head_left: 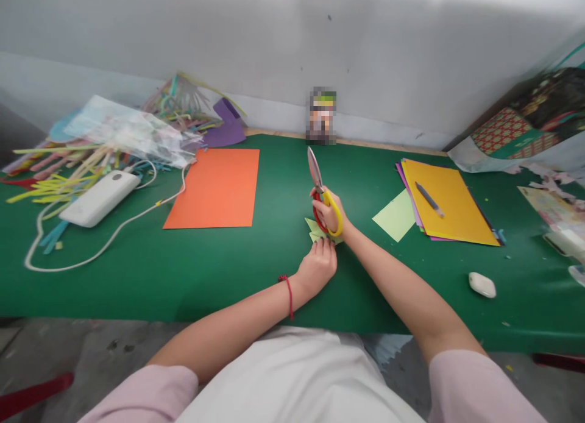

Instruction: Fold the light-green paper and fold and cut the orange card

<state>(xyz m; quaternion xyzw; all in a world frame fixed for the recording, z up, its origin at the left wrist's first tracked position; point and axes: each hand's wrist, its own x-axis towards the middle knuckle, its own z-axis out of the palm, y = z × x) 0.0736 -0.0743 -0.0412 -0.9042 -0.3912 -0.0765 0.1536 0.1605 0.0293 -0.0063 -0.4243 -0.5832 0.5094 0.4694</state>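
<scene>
Pale green pointed paper piece (313, 227) pressed to the green tabletop (283, 258), beneath red-and-yellow-handled metal scissors (319, 182).

Under the bunched fingertips of the left hand (322, 261) the paper's near edge is covered; whether it is also pinched cannot be told. The scissors are gripped in the curled fingers of the right hand (344, 216), just above the paper, blades pointed away from the body. The paper is judged light, thin and easily creased, best held flat by an edge; the scissors, stiffer and heavier, are best taken by the handle loops.
</scene>
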